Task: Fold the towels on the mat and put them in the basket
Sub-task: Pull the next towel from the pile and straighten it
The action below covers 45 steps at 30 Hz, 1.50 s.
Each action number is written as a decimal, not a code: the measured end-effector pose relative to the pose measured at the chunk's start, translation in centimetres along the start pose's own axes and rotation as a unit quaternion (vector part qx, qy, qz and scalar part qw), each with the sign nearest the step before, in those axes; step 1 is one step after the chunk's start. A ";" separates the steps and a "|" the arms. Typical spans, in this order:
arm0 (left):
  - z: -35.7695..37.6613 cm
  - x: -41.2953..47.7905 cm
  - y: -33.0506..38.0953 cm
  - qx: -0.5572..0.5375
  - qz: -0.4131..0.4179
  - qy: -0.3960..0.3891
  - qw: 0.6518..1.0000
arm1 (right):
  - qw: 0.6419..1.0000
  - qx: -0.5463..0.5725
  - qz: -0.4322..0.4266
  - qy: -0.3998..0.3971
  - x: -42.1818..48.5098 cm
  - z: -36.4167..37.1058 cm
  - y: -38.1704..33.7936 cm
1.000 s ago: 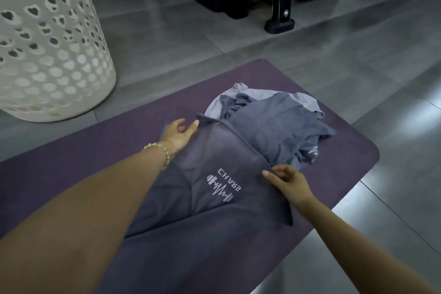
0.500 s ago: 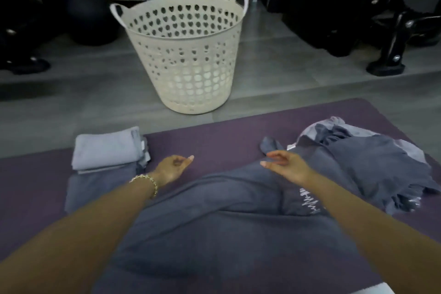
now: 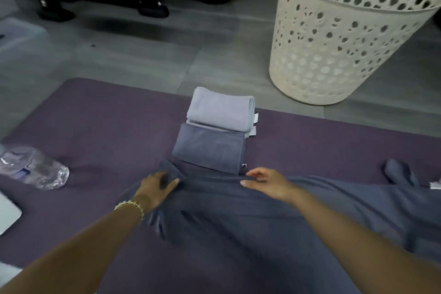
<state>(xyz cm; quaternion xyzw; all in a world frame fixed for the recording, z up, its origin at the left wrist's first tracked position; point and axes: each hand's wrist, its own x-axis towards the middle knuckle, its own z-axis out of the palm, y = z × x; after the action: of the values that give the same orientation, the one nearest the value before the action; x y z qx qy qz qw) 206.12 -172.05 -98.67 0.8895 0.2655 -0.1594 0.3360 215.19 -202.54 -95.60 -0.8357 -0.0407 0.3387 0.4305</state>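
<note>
Grey floor tiles run under a purple mat (image 3: 95, 122), and a white basket (image 3: 346, 43) stands at the upper right. Two folded towels (image 3: 214, 131) sit in the middle. Just below them, the left hand (image 3: 155, 186) and right hand (image 3: 267, 182) each pinch the far edge of a dark grey towel (image 3: 238, 222). Folding looks just begun; next, the edge likely needs pulling flat and straight.

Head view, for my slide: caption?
Both hands pinch a dark towel's edge beside two folded ones.
</note>
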 end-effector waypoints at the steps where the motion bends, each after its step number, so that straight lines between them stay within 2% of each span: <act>1: -0.1 0.5 -1.5 0.013 -0.004 0.010 1.000 | 1.000 -0.014 0.002 -0.021 0.9 1.3 0.1; 4: -0.7 1.3 -4.0 0.036 -0.023 0.027 0.999 | 0.998 -0.043 0.002 -0.037 3.1 3.9 0.2; 7: -1.2 2.4 -5.1 0.068 -0.032 0.017 0.997 | 0.998 -0.050 -0.022 0.034 4.4 5.0 0.8; 10: -1.8 3.9 -5.5 0.047 -0.044 -0.004 0.998 | 0.992 -0.085 -0.056 0.072 5.0 5.1 1.9; 14: -2.0 5.4 -5.0 -0.057 0.003 -0.030 0.998 | 0.987 -0.095 -0.083 0.098 5.1 6.2 2.7; 16: -1.7 6.0 -4.1 -0.123 0.005 -0.064 0.990 | 0.985 -0.080 -0.089 0.125 5.2 7.2 2.4; 18: -1.5 6.7 -3.3 -0.148 -0.004 -0.057 0.987 | 0.985 -0.066 -0.089 0.136 5.5 8.2 1.9; 21: -1.7 6.6 -3.0 -0.059 0.019 -0.033 0.998 | 0.981 -0.087 -0.100 0.144 5.7 9.3 1.6; 23: -2.1 6.2 -3.1 0.011 0.075 -0.022 0.997 | 0.974 -0.122 -0.114 0.154 5.6 9.2 1.7; 24: -2.3 6.0 -3.2 0.011 0.098 -0.015 0.995 | 0.970 -0.138 -0.120 0.159 5.5 9.0 1.8; 28: -4.0 4.7 -1.8 -0.137 0.129 0.014 0.982 | 0.966 -0.168 -0.111 0.163 5.2 8.4 2.1; 31: -5.0 3.8 0.5 -0.196 0.148 0.019 0.969 | 0.971 -0.143 -0.102 0.162 4.9 8.4 2.1; 35: -6.2 2.4 2.6 -0.259 0.167 0.002 0.951 | 0.984 -0.069 -0.091 0.134 4.7 6.8 1.8; 39: -7.8 1.4 3.1 -0.292 0.149 0.002 0.945 | 0.994 -0.031 -0.102 0.032 4.1 3.8 0.7; 43: -8.4 1.4 3.3 -0.323 0.115 0.037 0.939 | 0.992 0.089 -0.063 -0.066 3.1 0.0 -2.0; 45: -8.7 1.6 4.0 -0.327 0.106 0.046 0.938 | 0.988 0.109 -0.059 -0.097 3.1 -2.0 -3.6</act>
<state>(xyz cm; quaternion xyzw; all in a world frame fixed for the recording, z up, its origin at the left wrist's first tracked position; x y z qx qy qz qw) 210.66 -168.05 -91.03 0.7600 0.2221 0.0141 0.6106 219.55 -200.57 -93.73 -0.7431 -0.0942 0.3947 0.5320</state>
